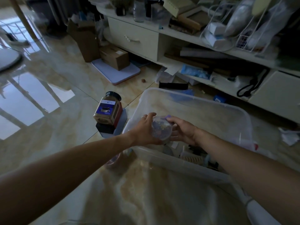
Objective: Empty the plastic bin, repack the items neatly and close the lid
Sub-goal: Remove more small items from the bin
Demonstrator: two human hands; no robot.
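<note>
A clear plastic bin (191, 101) stands open on the tiled floor. Over its left near corner both hands hold a small round clear container (161, 129) with dark bits inside. My left hand (144, 130) grips its left side and my right hand (183, 130) cups its right side and underside. Several small items (194, 157) lie in the bin's near end, partly hidden by my right forearm. Just left of the bin a glass jar with a black lid and blue label (108, 110) stands on a black box (104, 128) and a flat pale box.
A cluttered white cabinet (134, 38) with drawers and open shelves runs along the back. Cardboard boxes (113, 56) sit on a white board at its left end. A black roll (172, 85) lies behind the bin. Crumpled paper (289, 137) lies at the right. Glossy floor spreads left.
</note>
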